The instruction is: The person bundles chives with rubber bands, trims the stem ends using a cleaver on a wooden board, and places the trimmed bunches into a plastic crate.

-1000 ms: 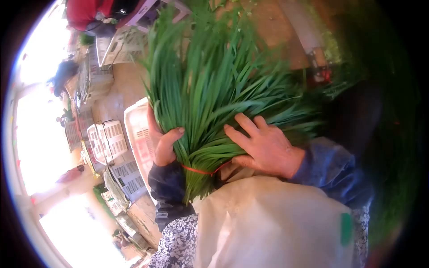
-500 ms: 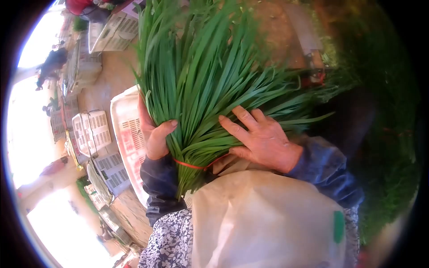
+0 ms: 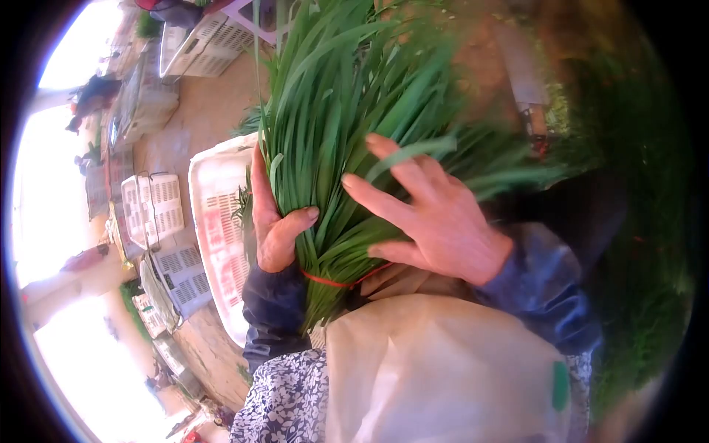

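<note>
A thick bunch of garlic chives [image 3: 325,148], long flat green leaves, fans upward in front of me. A red band [image 3: 325,280] circles its lower end. My left hand [image 3: 277,225] is wrapped round the left side of the bunch, thumb across the front, just above the band. Over the right side is my right hand [image 3: 436,214], fingers spread and slightly blurred, with a loose leaf passing by its upper fingers. Whether the right fingertips touch the leaves I cannot tell. The cut ends rest by a pale apron [image 3: 428,362] on my lap.
A white and red plastic crate [image 3: 214,221] stands close on my left. More crates, such as a white one [image 3: 153,207] and a grey one [image 3: 181,277], line the floor beyond. A dark mass of greenery [image 3: 635,295] fills the right side.
My right hand has lifted from the leaves, its fingers spreading further apart. The left hand keeps its hold. Everything appears shifted slightly right, and the leaves on the right are blurred by motion.
</note>
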### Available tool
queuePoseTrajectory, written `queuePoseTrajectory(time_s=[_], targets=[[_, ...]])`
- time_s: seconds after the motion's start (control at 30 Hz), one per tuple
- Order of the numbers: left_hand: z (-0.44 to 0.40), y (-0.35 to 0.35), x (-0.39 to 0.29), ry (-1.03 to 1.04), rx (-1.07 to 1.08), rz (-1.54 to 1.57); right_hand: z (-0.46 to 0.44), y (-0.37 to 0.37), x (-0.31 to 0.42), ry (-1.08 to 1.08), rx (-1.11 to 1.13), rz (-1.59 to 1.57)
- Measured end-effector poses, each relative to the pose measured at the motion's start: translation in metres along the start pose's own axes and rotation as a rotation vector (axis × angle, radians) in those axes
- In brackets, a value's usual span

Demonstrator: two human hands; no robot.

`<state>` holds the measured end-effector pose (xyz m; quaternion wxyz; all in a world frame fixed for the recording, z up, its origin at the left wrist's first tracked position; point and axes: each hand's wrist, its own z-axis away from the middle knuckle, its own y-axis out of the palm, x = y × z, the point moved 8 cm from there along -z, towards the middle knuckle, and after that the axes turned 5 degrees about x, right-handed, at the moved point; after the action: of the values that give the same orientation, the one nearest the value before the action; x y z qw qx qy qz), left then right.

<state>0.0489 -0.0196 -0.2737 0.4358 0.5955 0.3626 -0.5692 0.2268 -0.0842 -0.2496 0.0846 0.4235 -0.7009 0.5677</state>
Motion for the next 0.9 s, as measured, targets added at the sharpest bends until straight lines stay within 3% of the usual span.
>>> queuePoseTrajectory(time_s=[0.03, 0.1, 0.27, 0.4, 0.57, 0.67, 0.7, 0.77, 0.8, 0.83, 0.9], targets=[[-0.001, 0.0, 0.001, 0.0, 0.004, 0.002, -0.001, 0.003, -0.004, 0.003, -0.001, 0.003], [0.0, -0.007, 0.005, -0.042, -0.012, 0.084, 0.001, 0.035, -0.023, 0.139, 0.214, 0.029], [0.004, -0.017, 0.013, -0.091, -0.049, 0.095, 0.033, 0.044, -0.022, 0.277, 0.312, -0.03], [0.001, -0.008, 0.01, -0.067, -0.053, 0.108, 0.053, 0.038, -0.026, 0.269, 0.326, -0.129], [0.001, 0.005, 0.007, -0.034, -0.025, 0.093, 0.067, -0.005, -0.049, 0.265, 0.13, -0.204], [0.002, 0.005, 0.005, -0.016, 0.007, 0.057, 0.046, -0.06, -0.042, 0.344, 0.007, 0.394], [0.001, 0.007, 0.004, -0.013, 0.008, 0.045, 0.03, -0.072, -0.026, 0.202, -0.094, 0.393], [0.001, 0.007, 0.003, -0.004, 0.042, 0.022, 0.002, -0.073, -0.001, -0.04, -0.182, -0.039], [0.001, 0.008, 0.003, -0.001, 0.039, 0.046, -0.013, -0.056, 0.007, -0.108, -0.119, -0.246], [0.002, 0.009, 0.003, 0.005, 0.035, 0.069, -0.024, -0.03, 0.005, -0.128, -0.12, -0.295], [0.0, 0.005, 0.004, 0.032, 0.029, -0.001, -0.035, 0.008, -0.015, -0.015, -0.076, -0.096]])
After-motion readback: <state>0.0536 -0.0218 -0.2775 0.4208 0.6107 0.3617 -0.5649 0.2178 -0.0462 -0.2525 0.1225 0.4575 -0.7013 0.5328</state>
